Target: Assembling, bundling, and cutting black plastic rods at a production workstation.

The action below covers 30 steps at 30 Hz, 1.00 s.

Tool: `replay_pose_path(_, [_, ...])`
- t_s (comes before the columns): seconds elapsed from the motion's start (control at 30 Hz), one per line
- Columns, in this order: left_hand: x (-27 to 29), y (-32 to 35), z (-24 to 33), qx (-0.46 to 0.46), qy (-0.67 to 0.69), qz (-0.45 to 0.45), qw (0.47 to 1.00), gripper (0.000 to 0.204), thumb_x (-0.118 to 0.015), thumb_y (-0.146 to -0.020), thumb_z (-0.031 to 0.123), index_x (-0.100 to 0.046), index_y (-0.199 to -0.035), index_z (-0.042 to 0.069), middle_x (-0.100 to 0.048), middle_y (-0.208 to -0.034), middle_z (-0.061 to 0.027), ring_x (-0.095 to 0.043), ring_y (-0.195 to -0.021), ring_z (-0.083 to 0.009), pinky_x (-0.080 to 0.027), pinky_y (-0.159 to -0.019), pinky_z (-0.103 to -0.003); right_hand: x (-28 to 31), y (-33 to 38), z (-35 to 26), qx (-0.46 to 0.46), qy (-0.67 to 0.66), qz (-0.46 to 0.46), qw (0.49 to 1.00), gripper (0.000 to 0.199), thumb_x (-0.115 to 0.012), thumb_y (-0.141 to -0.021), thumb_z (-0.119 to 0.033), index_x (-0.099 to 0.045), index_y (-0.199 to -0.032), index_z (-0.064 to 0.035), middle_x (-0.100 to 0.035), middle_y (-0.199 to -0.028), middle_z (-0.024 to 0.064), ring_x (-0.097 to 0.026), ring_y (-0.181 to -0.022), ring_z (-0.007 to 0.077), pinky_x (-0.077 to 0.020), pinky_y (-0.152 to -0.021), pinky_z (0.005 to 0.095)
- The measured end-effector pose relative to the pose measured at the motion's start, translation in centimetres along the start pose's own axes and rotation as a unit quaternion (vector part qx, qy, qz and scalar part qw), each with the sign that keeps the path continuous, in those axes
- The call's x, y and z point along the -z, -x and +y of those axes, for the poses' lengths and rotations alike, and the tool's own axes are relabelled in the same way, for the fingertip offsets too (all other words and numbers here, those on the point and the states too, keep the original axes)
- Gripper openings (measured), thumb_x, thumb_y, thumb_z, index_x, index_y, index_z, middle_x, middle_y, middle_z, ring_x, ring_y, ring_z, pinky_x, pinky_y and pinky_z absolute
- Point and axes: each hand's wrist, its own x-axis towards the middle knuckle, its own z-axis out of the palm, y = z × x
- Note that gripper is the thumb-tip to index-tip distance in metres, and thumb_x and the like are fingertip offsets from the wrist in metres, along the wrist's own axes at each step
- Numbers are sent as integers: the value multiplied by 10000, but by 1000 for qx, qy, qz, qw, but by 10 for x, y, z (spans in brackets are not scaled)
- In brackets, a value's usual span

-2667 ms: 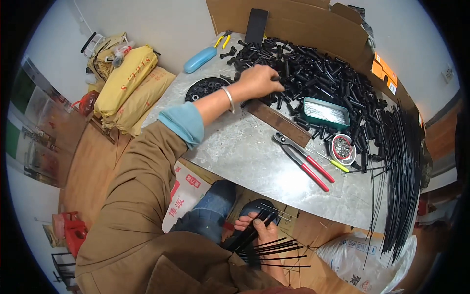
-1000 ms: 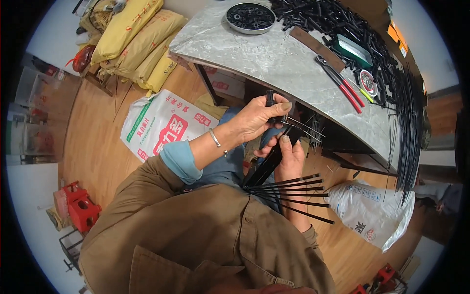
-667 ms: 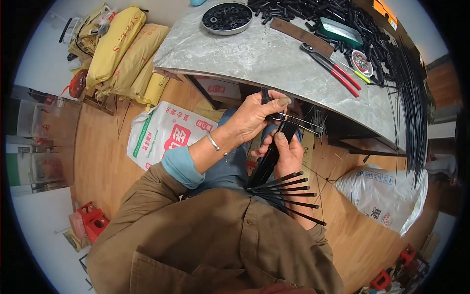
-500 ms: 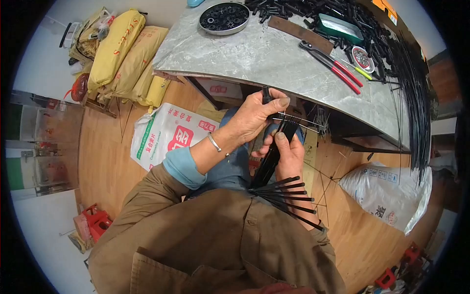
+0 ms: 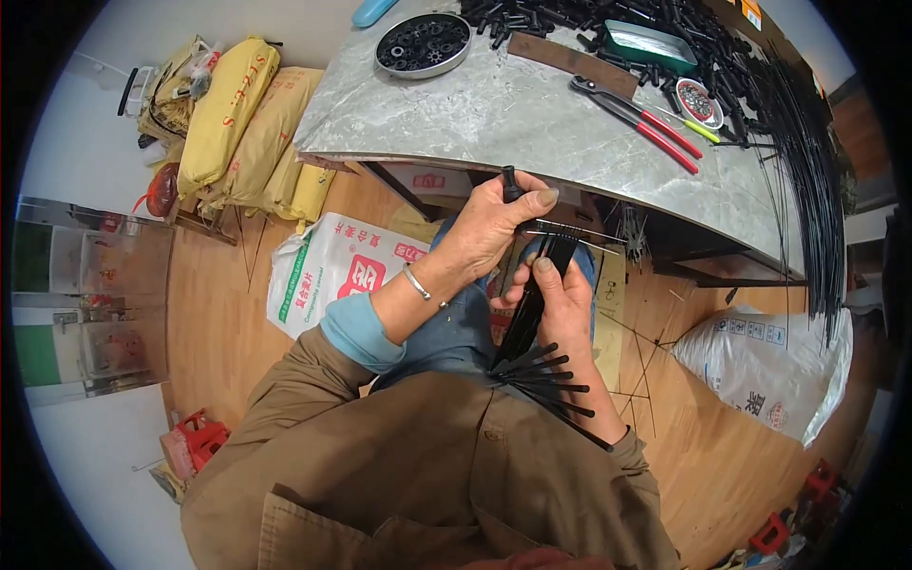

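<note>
the person sits below the edge of the grey marbled counter (image 5: 494,114), both hands drawn in over the lap. the left hand (image 5: 489,233) has its fingers curled shut round a short black plastic piece (image 5: 510,180) whose tip pokes up past the thumb, and thin metal wires (image 5: 570,231) run out to the right from that grip. just under it, the right hand (image 5: 560,299) is closed round a bundle of black rods (image 5: 537,366), thumb pressed along the upper end, the lower ends fanning out across the brown jacket. the two hands are touching or nearly so. compared with half a second back the pose is almost unchanged: same grip, same fan of rods, only the view has tipped slightly so the counter sits a touch higher. a few seconds ago it was quite different, the left hand stretched out on the counter among the heap of black tubes (image 5: 703,47) while the right waited in the lap with the rods. on the counter lie red-handled pliers (image 5: 641,114), a round black tray of small parts (image 5: 423,43), a green tin (image 5: 651,43) and a sheaf of long black rods (image 5: 807,161) hanging over the right edge. yellow sacks (image 5: 242,123) are stacked on the floor to the left, a white sack (image 5: 332,271) beside the knee.
</note>
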Motion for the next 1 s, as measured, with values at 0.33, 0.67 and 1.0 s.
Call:
replay_pose_path(0.33, [-2,4,2,10,-8,11,1000,229,-714,-854,167,-587,-1005,50,-574,-865,-2,-546,-817,-102,-471,-737,-264,0,0,2,4,-2,2,1000,214,-525,-975,-228,-516,-1032,-22,-562,-811,55,-575,-643,116,-587,-617,331])
replay_pose_path(0.67, [-2,5,4,14,-19,9,1000,243,-700,-868,192,-596,-1028,42,-593,-859,-20,-566,-785,-115,-482,-722,-293,0,0,2,4,-10,2,1000,210,-524,-975,-202,-518,-1073,-16,-563,-809,55,-575,-643,115,-588,-609,324])
replay_pose_path(1.0, [-2,6,4,-24,-44,10,999,276,-672,-885,175,-600,-1093,8,-647,-939,-84,-627,-859,-142,-521,-764,-279,1,-1,3,4,-15,-1,1000,202,-520,-976,-196,-519,-1071,-18,-568,-805,53,-584,-640,115,-593,-604,327])
